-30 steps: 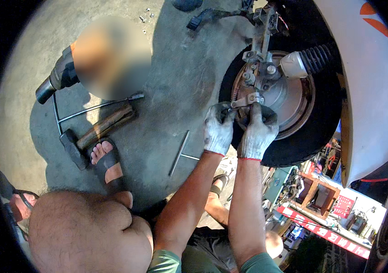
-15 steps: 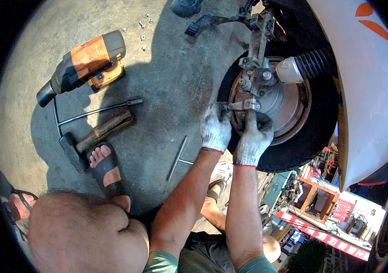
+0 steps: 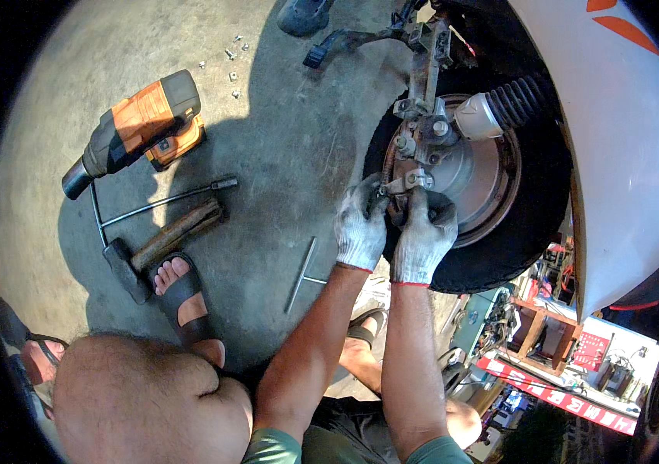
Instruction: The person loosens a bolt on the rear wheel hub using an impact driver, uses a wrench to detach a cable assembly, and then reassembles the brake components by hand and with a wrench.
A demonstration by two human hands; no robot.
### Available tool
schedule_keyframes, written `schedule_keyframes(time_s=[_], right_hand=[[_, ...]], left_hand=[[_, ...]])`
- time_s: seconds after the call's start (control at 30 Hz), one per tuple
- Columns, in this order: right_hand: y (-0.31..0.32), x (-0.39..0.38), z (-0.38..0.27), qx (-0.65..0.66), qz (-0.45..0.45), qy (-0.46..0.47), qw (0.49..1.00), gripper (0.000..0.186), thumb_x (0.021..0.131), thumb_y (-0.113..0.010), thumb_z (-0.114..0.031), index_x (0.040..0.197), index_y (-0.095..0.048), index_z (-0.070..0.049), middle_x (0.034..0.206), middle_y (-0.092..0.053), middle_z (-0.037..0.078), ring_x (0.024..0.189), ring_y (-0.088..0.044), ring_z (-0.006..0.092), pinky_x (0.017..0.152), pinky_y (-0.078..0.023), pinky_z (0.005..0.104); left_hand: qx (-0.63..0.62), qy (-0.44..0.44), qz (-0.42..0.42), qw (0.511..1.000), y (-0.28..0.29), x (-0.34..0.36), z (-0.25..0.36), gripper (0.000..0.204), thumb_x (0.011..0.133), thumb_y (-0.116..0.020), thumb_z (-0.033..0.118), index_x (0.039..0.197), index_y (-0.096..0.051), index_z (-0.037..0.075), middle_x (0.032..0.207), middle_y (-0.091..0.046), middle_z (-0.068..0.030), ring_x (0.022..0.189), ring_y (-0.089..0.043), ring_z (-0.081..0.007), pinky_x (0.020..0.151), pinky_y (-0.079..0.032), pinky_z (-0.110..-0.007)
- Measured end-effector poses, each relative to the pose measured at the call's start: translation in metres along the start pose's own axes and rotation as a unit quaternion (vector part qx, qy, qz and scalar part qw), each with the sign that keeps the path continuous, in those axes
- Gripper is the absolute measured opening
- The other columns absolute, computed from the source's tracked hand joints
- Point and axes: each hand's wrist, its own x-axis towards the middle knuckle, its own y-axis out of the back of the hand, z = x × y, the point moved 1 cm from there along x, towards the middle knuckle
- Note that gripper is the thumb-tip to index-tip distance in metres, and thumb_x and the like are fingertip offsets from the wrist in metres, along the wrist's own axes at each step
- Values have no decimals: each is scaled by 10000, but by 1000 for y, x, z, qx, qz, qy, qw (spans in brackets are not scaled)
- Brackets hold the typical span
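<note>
Both my hands wear white knit gloves with darkened fingertips and red cuffs. They are at the hub of a black-tyred wheel point(image 3: 529, 232). A short metal brake arm point(image 3: 404, 182) sticks out leftward from the hub, with a bolt at its right end. My left hand point(image 3: 361, 226) is closed at the arm's left end, by a thin spring or rod. Just below the bolted end, my right hand point(image 3: 424, 241) is pinched, thumb up against the arm. What lies between the fingertips is partly hidden. Above them is the metal swingarm point(image 3: 424, 77) with bolts.
On the floor to the left lie an orange-and-black impact wrench point(image 3: 140, 124), a T-handle socket wrench point(image 3: 161, 203) and a wooden-handled hammer point(image 3: 178, 232). Several loose bolts point(image 3: 233, 76) lie beyond. A small T-bar point(image 3: 299, 277) rests near my left forearm. A white body panel point(image 3: 623, 155) overhangs at right.
The view has shifted slightly, so the wheel sits a little further left. Both hands stay at the brake arm, with the fingers slightly rearranged around its left end.
</note>
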Motion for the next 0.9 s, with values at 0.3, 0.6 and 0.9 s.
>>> schedule_keyframes(time_s=[0.3, 0.6, 0.9], right_hand=[[-1, -1, -2, -9, 7, 10, 1000, 181, 825, -706, -112, 816, -587, 25, 778, -640, 81, 681, -548, 147, 667, -467, 299], [1, -3, -2, -4, -4, 8, 1000, 186, 820, -702, -109, 845, -595, 41, 790, -648, 89, 695, -557, 156, 677, -468, 306], [1, 5, 0, 26, -6, 17, 999, 156, 824, -694, -101, 817, -613, 31, 772, -665, 89, 681, -569, 147, 677, -469, 297]], left_hand=[[28, 21, -17, 999, -1, 7, 4, 280, 823, -619, 104, 1100, -647, 80, 998, -632, -164, 924, -610, -342, 804, -484, -410], [72, 7, -18, 997, -3, 8, -1, 251, 841, -596, 124, 1082, -652, 84, 993, -635, -170, 938, -606, -351, 812, -485, -421], [52, -15, 10, 998, -10, 12, -2, 226, 818, -620, 119, 1023, -649, 30, 987, -647, -196, 948, -610, -353, 846, -473, -407]])
